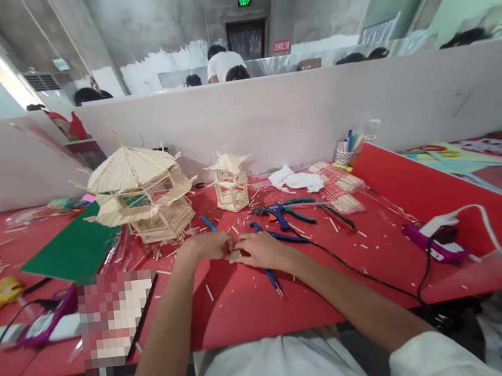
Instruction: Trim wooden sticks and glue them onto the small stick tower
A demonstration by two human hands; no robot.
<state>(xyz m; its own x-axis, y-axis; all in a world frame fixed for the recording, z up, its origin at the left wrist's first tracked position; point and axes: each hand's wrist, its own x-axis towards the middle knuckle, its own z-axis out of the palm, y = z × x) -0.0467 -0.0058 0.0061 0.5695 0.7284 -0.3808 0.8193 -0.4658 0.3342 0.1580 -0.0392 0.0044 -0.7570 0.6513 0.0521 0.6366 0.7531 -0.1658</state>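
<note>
Both my hands meet over the red tabletop (241, 314), fingers closed on a small panel of wooden sticks (235, 256) laid side by side. My left hand (214, 244) grips its left side, and my right hand (260, 250) pinches its right side. Just beyond the right hand lie blue-handled pliers (283, 237). A pen (275, 284) rests on the table by my right wrist, and a blue tool (208, 222) lies behind my left hand. Farther back stand a large stick pavilion (137, 194) and a small stick pavilion (231, 181).
Cutters (298, 207), a glue gun (279, 216) and packs of sticks (338, 182) lie at right. A power cable (353, 269) runs toward a purple socket block (436, 243). A green board (68, 243) lies left; a red board (440, 198) leans right. A white partition (279, 119) stands behind.
</note>
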